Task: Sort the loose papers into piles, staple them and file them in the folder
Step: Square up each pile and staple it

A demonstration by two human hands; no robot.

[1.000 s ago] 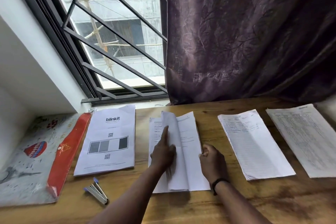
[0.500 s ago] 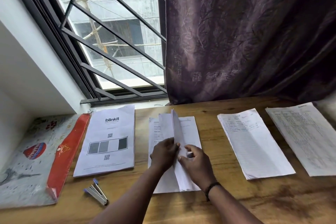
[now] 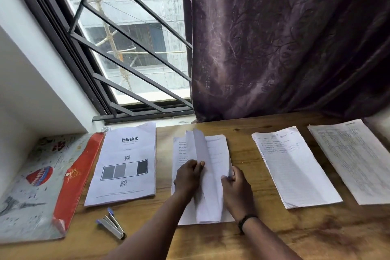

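Right hand (image 3: 237, 191) shifted to middle pile (image 3: 219, 150) edge, fingers pinching sheets; left hand (image 3: 187, 177) holds turned pages.

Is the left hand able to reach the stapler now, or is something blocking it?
Probably yes. The stapler lies uncovered on the table, near the left hand, nothing between. But that hand now holds the middle pile's pages.

A wooden table (image 3: 253, 245) carries four paper piles. Taking the blinkit pile (image 3: 124, 164) as landmark: the red-flapped folder (image 3: 42, 186) lies left, the stapler (image 3: 111, 226) in front, the middle pile (image 3: 213, 175), handwritten pile (image 3: 293, 167) and tabled pile (image 3: 354, 158) rightward.
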